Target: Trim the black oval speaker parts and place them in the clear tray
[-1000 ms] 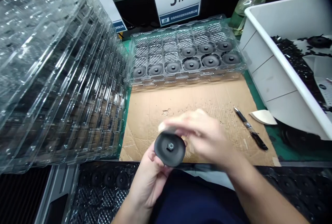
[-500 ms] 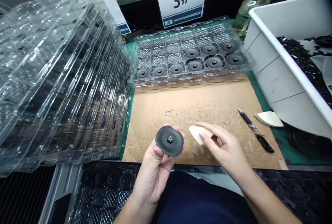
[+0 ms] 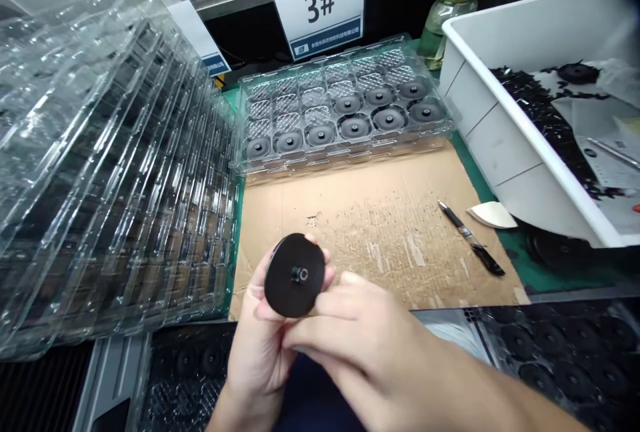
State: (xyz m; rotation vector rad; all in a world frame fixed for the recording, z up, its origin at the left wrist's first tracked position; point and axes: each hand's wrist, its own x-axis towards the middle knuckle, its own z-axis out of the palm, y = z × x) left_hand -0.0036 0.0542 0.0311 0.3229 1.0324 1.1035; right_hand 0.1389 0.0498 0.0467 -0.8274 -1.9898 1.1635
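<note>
A round black plastic disc (image 3: 283,272) with a small raised hub at its centre sits tilted in my left hand (image 3: 253,345), whose fingers are wrapped round its edge and back. My right hand (image 3: 370,332) is closed against the disc's lower right edge, fingers bent and slightly blurred. The cream wedge-shaped pad it held in the earlier view is hidden behind the fingers now. Below both hands lies a worn cardboard sheet (image 3: 350,205). On its right are a black pen (image 3: 470,237) and another cream wedge-shaped pad (image 3: 493,214).
Clear trays stacked high (image 3: 165,172) stand at the left. At the back, a clear tray (image 3: 345,145) holds several black discs. A white bin (image 3: 520,132) with black scraps is at the right, beside a green-topped bottle (image 3: 440,19). More trayed discs (image 3: 570,365) lie below the table edge.
My right hand has moved left with the cream pad and now meets the disc. My left hand has tilted the disc more upright. The view has shifted to the right.
</note>
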